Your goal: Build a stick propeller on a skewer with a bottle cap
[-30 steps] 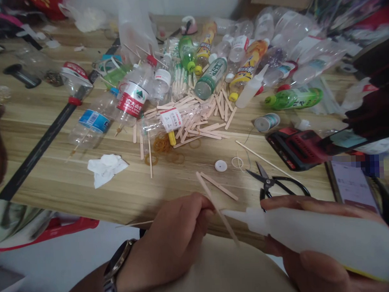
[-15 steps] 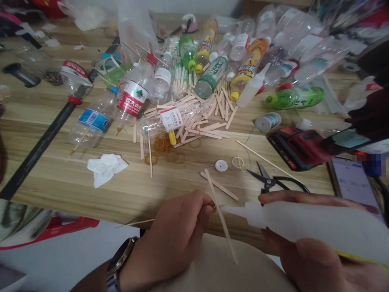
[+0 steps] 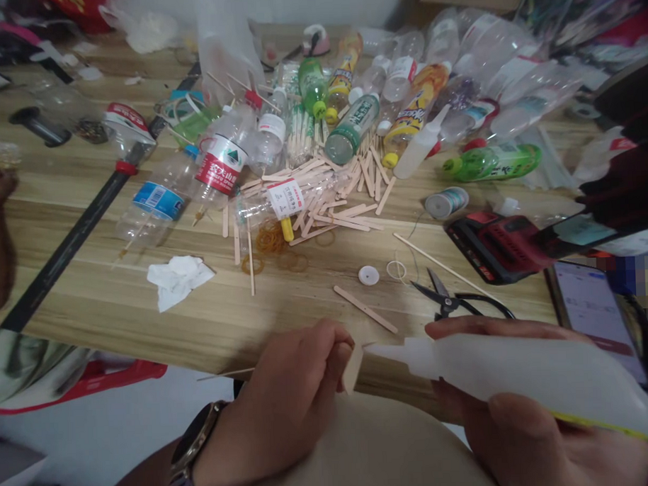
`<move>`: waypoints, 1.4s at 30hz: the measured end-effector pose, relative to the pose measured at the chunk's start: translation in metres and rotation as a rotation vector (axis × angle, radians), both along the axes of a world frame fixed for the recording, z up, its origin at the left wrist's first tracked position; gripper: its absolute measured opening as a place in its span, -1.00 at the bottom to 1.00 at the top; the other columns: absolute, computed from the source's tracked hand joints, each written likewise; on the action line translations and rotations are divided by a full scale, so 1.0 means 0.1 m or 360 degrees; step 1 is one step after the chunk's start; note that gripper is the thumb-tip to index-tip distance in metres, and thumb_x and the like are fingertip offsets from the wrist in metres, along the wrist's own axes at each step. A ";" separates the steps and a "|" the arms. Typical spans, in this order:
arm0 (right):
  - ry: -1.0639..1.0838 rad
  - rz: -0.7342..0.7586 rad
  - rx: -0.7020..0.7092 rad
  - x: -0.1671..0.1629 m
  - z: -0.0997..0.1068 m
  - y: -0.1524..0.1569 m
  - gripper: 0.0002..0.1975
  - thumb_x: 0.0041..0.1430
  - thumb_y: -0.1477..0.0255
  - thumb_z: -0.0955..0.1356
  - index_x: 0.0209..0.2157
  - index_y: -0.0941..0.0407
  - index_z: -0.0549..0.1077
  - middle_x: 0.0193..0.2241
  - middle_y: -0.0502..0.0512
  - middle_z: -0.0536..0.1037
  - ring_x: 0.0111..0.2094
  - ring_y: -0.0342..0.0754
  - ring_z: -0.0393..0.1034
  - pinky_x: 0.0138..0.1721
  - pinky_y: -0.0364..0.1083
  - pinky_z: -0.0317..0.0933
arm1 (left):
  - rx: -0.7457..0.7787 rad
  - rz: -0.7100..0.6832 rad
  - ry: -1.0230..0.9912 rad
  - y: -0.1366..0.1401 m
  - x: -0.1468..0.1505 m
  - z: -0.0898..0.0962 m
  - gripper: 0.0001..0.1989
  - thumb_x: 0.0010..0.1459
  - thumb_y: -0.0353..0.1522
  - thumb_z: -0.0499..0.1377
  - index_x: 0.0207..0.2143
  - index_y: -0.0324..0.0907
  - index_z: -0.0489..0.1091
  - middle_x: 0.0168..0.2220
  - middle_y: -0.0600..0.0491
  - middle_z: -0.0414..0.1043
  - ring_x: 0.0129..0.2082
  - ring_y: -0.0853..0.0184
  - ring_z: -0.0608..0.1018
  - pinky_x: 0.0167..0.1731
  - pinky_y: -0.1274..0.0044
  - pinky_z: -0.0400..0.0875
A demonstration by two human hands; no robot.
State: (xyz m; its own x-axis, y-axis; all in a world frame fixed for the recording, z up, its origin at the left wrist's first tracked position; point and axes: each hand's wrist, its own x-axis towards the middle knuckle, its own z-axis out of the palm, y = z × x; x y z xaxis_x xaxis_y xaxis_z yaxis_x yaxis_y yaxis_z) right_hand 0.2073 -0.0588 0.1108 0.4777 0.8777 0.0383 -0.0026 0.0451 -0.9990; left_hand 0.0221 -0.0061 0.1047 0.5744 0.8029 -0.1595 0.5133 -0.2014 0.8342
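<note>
Where the table (image 3: 81, 294) shows bare wood along its near edge, both hands work just in front of that edge, above the person's lap. The largest item in hand is the glue bottle (image 3: 536, 381), lying sideways with its nozzle pointing left. The right hand (image 3: 516, 435) is wrapped around the bottle's body, thumb on the near side and fingers over the far side, grasping it firmly. The left hand (image 3: 297, 393) is clenched around a stick (image 3: 352, 366), pinched between thumb and fingertips; only a short length of the stick shows beyond the fingers. The nozzle tip sits just beside the stick's upper end; whether they touch cannot be determined. A watch (image 3: 190, 453) is worn on the left wrist.

A pile of bottles (image 3: 352, 121) fills the middle and far right of the table. A black rod (image 3: 74, 241) runs diagonally from the near left edge toward the far side. A red case (image 3: 494, 248) lies near the right edge, with a phone (image 3: 592, 308) at the near right corner. Scissors (image 3: 453, 302) lie just beyond the right hand. A tissue (image 3: 177, 276) lies left of centre. Loose sticks (image 3: 328, 207) are spread at the centre, and one single stick (image 3: 365, 309) lies near the near edge. A white cap (image 3: 368, 275) lies just beyond it.
</note>
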 end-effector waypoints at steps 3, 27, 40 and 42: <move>-0.0036 0.0062 -0.0010 0.02 -0.01 -0.01 -0.65 -0.03 0.17 0.50 -0.23 0.00 0.45 -0.33 0.07 0.60 -0.65 -0.10 0.40 -0.69 -0.12 0.30 | -0.0060 0.0016 -0.0011 0.00 0.01 0.01 -0.73 0.34 -0.40 -0.10 -0.46 -0.11 0.19 -0.48 0.15 0.36 -0.47 0.36 0.41 -0.42 0.53 0.22; 0.0132 -0.0145 -0.0170 0.02 -0.03 -0.02 -0.63 -0.09 0.14 0.52 -0.26 -0.04 0.46 -0.30 0.08 0.58 -0.42 -0.03 0.44 -0.62 -0.20 0.35 | -0.0528 0.0252 -0.0321 0.04 0.07 -0.03 -0.89 0.27 -0.30 0.07 -0.30 -0.12 0.32 -0.45 0.18 0.37 -0.45 0.39 0.41 -0.46 0.58 0.25; 0.0164 -0.0216 -0.0198 -0.01 0.01 0.02 -0.62 -0.16 0.14 0.54 -0.30 -0.03 0.47 -0.33 0.15 0.59 -0.39 0.06 0.49 -0.66 -0.15 0.32 | -0.0478 0.0239 -0.0322 0.04 0.06 -0.03 -0.86 0.27 -0.33 0.05 -0.33 -0.12 0.36 -0.44 0.16 0.40 -0.45 0.40 0.42 -0.45 0.59 0.26; 0.0150 -0.0226 -0.0156 0.01 -0.01 0.02 -0.64 -0.15 0.19 0.54 -0.31 0.00 0.47 -0.35 0.16 0.60 -0.43 0.05 0.48 -0.67 -0.15 0.30 | -0.0503 0.0219 -0.0306 0.05 0.06 -0.03 -0.85 0.28 -0.32 0.04 -0.33 -0.12 0.35 -0.47 0.18 0.38 -0.47 0.40 0.40 -0.46 0.59 0.26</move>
